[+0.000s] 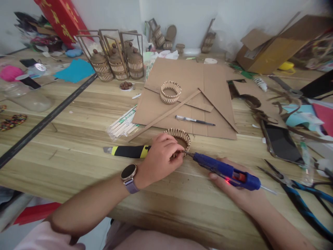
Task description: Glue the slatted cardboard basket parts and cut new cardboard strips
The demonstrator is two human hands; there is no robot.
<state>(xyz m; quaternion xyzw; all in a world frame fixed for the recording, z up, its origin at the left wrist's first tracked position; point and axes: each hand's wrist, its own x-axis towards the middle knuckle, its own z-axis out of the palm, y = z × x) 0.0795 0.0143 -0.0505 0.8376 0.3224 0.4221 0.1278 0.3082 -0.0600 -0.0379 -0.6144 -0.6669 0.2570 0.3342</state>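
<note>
My right hand [234, 187] is wrapped round a blue hot glue gun [221, 168] with a red light and a clear glue stick out of its back end. The gun's nozzle points left and meets the near rim of a small round basket [184, 137] of upright light sticks. At that spot my left hand [166, 152], with a watch on the wrist, pinches the basket's rim between thumb and fingers. What else the fingertips hold is hidden. A yellow and black utility knife [127, 151] lies partly beneath my left hand.
Cardboard sheets [189, 76] carry a second stick ring [170, 92], a brown strip and a pen [195, 120]. Wrapped sticks [123, 125] lie left. Pliers [288, 184] and a phone [282, 142] lie right. Behind stand framed lidded baskets [118, 66] and a cardboard box [273, 45].
</note>
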